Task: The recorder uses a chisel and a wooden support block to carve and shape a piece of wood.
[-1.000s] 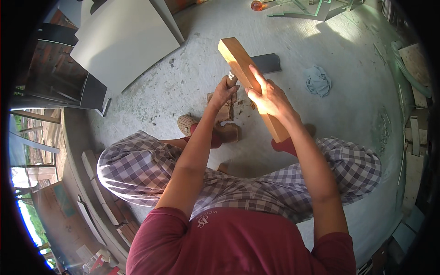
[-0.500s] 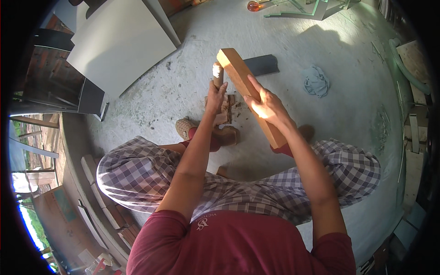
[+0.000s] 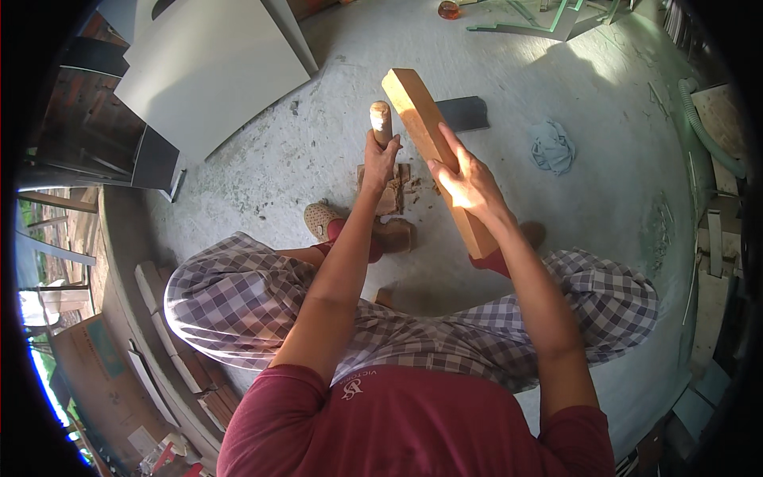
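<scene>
1. From where I stand, the person's left-hand grip (image 3: 381,162) is closed around a rounded wooden handle (image 3: 381,119), whose pale-marked end sticks up past the fingers; whatever lies at its lower end is hidden from me.
2. The right-hand grip (image 3: 470,185) is wrapped over a long squared wooden block (image 3: 420,119), thumb on the near side, index finger stretched along it.
3. That block hangs tilted above the floor (image 3: 262,171), its far end leaning left, near the handle but apart from it.
4. Below, between the feet, broken wood pieces (image 3: 390,199) lie on the floor.
5. Beyond the block there's a dark grey strip (image 3: 467,114), and to its right a crumpled pale blue cloth (image 3: 552,148).
6. Large grey panels (image 3: 211,79) stand at far left.
</scene>
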`<state>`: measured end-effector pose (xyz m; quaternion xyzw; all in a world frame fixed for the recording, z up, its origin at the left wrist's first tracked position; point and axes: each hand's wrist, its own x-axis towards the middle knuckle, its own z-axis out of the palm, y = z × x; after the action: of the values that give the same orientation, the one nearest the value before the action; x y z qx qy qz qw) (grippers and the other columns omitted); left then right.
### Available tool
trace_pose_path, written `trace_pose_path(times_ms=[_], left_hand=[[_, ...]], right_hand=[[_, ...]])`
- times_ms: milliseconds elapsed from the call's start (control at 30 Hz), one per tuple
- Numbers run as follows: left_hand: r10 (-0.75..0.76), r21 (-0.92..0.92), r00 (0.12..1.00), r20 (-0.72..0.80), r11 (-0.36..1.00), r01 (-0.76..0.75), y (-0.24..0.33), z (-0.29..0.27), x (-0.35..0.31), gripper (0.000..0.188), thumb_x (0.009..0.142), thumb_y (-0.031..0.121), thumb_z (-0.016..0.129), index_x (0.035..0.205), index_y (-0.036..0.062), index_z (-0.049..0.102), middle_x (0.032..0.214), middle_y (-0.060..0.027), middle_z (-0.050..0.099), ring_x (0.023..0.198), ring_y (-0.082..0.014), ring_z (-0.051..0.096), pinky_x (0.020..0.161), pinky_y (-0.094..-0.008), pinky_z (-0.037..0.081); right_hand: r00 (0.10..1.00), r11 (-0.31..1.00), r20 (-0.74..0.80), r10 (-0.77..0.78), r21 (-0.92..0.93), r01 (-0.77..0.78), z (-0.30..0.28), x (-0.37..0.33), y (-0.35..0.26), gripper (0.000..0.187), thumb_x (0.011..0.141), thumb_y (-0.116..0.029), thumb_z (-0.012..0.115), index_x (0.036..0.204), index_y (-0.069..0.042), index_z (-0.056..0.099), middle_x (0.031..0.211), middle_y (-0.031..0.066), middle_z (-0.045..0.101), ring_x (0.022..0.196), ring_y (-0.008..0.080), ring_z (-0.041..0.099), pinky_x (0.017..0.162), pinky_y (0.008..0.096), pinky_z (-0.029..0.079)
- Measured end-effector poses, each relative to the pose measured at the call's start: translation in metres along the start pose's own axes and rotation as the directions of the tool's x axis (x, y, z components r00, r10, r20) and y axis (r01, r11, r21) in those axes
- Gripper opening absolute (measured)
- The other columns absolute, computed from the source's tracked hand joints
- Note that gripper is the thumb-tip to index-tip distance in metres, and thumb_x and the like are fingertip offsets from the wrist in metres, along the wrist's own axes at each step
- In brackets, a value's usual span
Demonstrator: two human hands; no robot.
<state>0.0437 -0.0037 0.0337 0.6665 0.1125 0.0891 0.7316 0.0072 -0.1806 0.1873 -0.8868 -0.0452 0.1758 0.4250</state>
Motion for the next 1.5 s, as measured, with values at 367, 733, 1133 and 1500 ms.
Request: trace_pose_path(times_ms=[367, 733, 1133, 1500], left_hand=[[-0.035, 0.074, 0.999, -0.022, 0.997, 0.036, 0.003, 0.002, -0.003, 0.030, 0.078, 0.016, 0.071, 0.096, 0.0007, 0.052, 0.080, -0.0023, 0.055, 0.070, -0.0102, 0.048, 0.063, -0.0276, 0.044], [-0.062, 0.003, 0.998, -0.018, 0.998, 0.063, 0.000, 0.003, -0.002, 0.027, 0.079, 0.013, 0.069, 0.096, 0.0012, 0.052, 0.079, -0.0007, 0.054, 0.069, -0.0091, 0.047, 0.062, -0.0267, 0.043], [-0.014, 0.004, 0.998, -0.064, 1.000, 0.015, 0.003, 0.007, -0.006, 0.019, 0.082, 0.016, 0.068, 0.085, 0.0038, 0.053, 0.072, 0.0008, 0.053, 0.064, -0.0078, 0.048, 0.059, -0.0251, 0.040], [-0.039, -0.016, 0.998, -0.055, 0.999, 0.038, 0.002, 0.011, -0.007, 0.025, 0.079, 0.013, 0.067, 0.096, 0.0011, 0.053, 0.078, -0.0029, 0.056, 0.071, -0.0097, 0.049, 0.065, -0.0279, 0.045]], right_hand=[[0.997, 0.998, -0.046, -0.060, -0.017, 0.059, -0.011, 0.000, -0.007, 0.069, 0.085, -0.039, 0.057, 0.144, -0.022, 0.026, 0.124, 0.0235, 0.053, 0.115, 0.0370, 0.052, 0.096, 0.0403, 0.042], [0.913, 0.950, -0.282, -0.295, -0.190, 0.248, -0.007, 0.007, 0.012, 0.067, 0.085, -0.036, 0.058, 0.144, -0.021, 0.030, 0.081, 0.0118, 0.063, 0.076, 0.0218, 0.061, 0.077, 0.0343, 0.047], [0.999, 1.000, -0.052, -0.013, 0.019, 0.014, -0.015, -0.002, -0.002, 0.069, 0.085, -0.039, 0.058, 0.144, -0.019, 0.027, 0.126, 0.0250, 0.051, 0.116, 0.0395, 0.050, 0.097, 0.0421, 0.041], [0.998, 1.000, -0.055, -0.024, 0.011, 0.024, -0.009, 0.002, -0.001, 0.068, 0.084, -0.040, 0.059, 0.143, -0.024, 0.029, 0.126, 0.0245, 0.051, 0.116, 0.0400, 0.050, 0.096, 0.0411, 0.042]])
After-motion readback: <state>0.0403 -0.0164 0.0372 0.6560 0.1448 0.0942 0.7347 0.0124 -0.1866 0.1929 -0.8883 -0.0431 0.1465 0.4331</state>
